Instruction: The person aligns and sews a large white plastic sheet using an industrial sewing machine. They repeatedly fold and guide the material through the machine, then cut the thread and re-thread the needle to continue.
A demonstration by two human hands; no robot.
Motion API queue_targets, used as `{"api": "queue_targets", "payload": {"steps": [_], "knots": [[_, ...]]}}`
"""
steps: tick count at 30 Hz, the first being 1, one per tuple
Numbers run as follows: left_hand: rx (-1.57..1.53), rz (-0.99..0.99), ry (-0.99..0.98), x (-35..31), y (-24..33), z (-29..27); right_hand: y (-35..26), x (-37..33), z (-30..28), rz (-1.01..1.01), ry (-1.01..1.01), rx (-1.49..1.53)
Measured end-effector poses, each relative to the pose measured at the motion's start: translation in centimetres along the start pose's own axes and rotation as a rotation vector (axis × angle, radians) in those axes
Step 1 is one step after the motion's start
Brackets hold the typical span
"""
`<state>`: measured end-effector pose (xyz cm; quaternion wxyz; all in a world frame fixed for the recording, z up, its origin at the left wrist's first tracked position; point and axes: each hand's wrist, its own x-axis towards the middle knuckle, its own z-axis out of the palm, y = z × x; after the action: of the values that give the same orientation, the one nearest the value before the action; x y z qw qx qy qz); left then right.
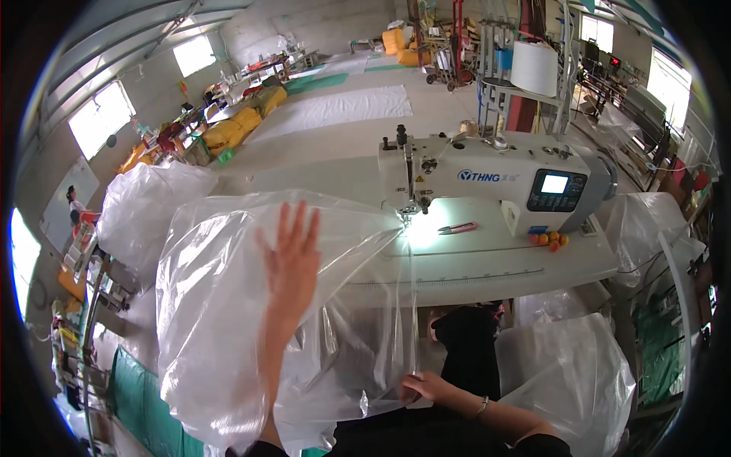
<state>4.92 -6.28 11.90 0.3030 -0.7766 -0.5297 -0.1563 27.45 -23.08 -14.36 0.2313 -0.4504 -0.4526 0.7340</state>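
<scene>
A large clear plastic sheet (221, 289) spreads over the left part of the sewing table (487, 282) and hangs down in front of me. Its gathered edge runs to the needle area of a white sewing machine (480, 171), whose lamp is lit. My left hand (292, 255) lies flat over the sheet with fingers spread. Lower down, near my lap, my right hand (426, 387) is closed on the sheet's edge, which stretches up toward the needle. A pair of red-handled thread snips (458, 228) rests on the table beside the lamp's glare.
Several small orange-yellow fruits (550, 241) sit by the machine's base. Bundled clear plastic (148, 209) stands to the left, and more plastic (567, 373) heaps at the right. Beyond are a thread cone (535, 68), yellow sacks (236, 128) and a white cloth (350, 110) on the floor.
</scene>
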Motion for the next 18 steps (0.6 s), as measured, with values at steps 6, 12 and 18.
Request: {"api": "queue_targets", "payload": {"steps": [6,12,18], "knots": [[0.099,-0.054,0.181,3.9,-3.4,-2.9,-9.3,-3.3,-3.9,-0.554,0.763,-0.993],[0.047,0.004,0.046,5.5,-5.9,-6.2,-21.1,8.3,-5.0,-0.928,0.470,-1.345],[-0.485,0.421,-0.238,-1.3,3.9,-11.4,-21.2,23.5,-6.7,-0.588,0.602,-1.516]]}}
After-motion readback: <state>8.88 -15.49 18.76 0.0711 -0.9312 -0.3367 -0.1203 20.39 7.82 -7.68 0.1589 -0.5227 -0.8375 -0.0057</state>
